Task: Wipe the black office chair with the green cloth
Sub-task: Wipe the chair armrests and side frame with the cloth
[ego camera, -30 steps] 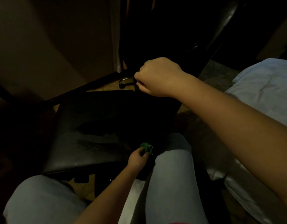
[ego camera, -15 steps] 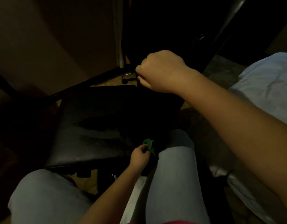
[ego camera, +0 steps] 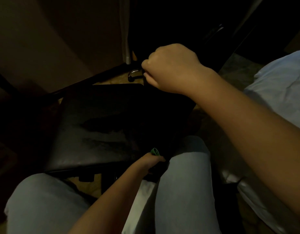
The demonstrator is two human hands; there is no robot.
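The black office chair lies tilted in front of me, its worn seat facing up in dim light. My right hand is closed in a fist and grips a dark part of the chair at the seat's far edge. My left hand holds the green cloth at the seat's near right corner, between my knees. Only a small bit of the cloth shows above the fingers.
My knees in pale jeans are close under the seat. A bed with a light blue sheet lies to the right. A chrome caster and a black frame bar show behind the seat, with a beige wall to the left.
My left hand with the cloth has slid a little lower along the seat's near corner. The right fist keeps its grip; the view shifted slightly.
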